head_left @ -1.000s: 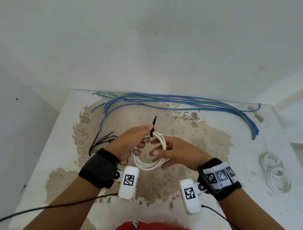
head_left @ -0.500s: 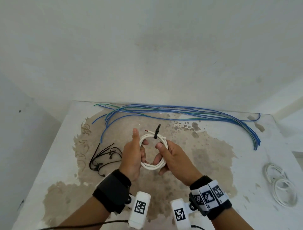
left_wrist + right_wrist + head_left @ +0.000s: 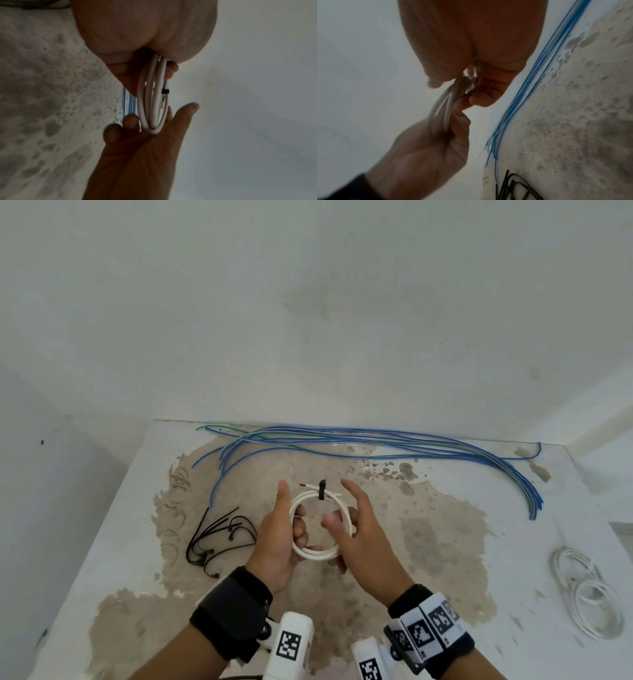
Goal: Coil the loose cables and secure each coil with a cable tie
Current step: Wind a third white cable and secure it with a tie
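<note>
A white cable coil (image 3: 317,553) hangs upright between my two hands above the stained table (image 3: 445,542). A black cable tie (image 3: 322,491) wraps its top strands, with a short tail sticking up. My left hand (image 3: 279,529) grips the coil's left side, fingers curled through the loop and thumb pointing up. My right hand (image 3: 361,529) holds the right side with thumb and lower fingers, its forefinger straight. In the left wrist view the coil (image 3: 152,105) runs from my left palm down into the right hand (image 3: 145,148). The right wrist view shows the blurred coil (image 3: 443,108).
Several loose blue and green cables (image 3: 376,440) lie along the table's back edge, curving down on the right. A bunch of black cable ties (image 3: 219,539) lies to the left of my hands. Two white coils (image 3: 589,594) rest near the right edge. A white wall stands behind.
My left hand has let go of the tie's tail and now grips the coil's left side. The coil has turned upright. My right forefinger has straightened off the coil.
</note>
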Demonstrator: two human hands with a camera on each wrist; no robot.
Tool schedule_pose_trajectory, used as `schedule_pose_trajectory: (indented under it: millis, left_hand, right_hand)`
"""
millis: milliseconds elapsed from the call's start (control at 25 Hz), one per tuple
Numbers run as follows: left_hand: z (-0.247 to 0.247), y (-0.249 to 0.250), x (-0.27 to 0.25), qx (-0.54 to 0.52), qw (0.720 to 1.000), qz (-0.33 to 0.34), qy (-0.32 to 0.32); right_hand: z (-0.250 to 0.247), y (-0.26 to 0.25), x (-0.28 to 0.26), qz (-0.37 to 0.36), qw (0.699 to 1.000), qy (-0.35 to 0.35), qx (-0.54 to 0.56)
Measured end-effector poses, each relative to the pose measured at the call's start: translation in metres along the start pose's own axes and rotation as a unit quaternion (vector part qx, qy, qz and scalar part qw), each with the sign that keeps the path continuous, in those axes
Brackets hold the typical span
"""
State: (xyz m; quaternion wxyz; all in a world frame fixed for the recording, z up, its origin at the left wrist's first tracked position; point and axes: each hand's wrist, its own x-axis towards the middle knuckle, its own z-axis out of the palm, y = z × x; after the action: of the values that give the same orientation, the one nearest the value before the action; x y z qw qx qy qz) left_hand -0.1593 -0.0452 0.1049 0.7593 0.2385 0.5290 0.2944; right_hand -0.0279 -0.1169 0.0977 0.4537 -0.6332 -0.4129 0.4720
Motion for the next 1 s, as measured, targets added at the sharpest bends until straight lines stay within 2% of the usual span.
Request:
schedule_pose_trajectory:
  millis: [120,240,360,480,560,680,760,840,920,1000]
  left_hand:
    - [0.001,-0.001,0.001,-0.034,0.999,-0.005,0.033]
    - [0.002,-0.001,0.002,-0.053,0.996,0.017,0.066]
    - [0.001,0.000,0.004,-0.052,0.997,0.014,0.056]
    - [-0.005,0.009,0.006,0.014,0.999,-0.033,-0.040]
    - [-0.008,0.019,0.006,0.083,0.992,-0.046,-0.087]
    - [-0.006,0.029,0.002,0.170,0.981,-0.042,-0.085]
    - [-0.004,0.029,0.000,0.217,0.974,-0.012,-0.062]
    - [-0.004,0.026,-0.001,0.225,0.972,0.012,-0.063]
    - [-0.003,0.023,-0.003,0.240,0.968,0.028,-0.075]
    - [-0.002,0.020,-0.006,0.255,0.962,0.036,-0.090]
  right_hand:
    - [0.006,0.008,-0.002,-0.029,0.999,0.014,-0.022]
    - [0.008,0.009,-0.002,-0.041,0.999,0.034,0.000]
    - [0.008,0.009,-0.002,-0.041,0.998,0.038,0.016]
    - [0.002,0.008,-0.002,-0.035,0.997,0.021,0.062]
    - [-0.004,0.007,-0.004,-0.030,0.997,-0.020,0.070]
    - [-0.004,0.007,-0.010,-0.021,0.993,-0.079,0.089]
    - [-0.004,0.005,-0.012,-0.010,0.995,-0.075,0.060]
    - [-0.007,-0.001,-0.007,0.058,0.997,-0.038,0.018]
    - [-0.009,-0.012,0.007,0.174,0.982,-0.041,0.066]
    - [-0.009,-0.023,0.020,0.214,0.970,-0.046,0.108]
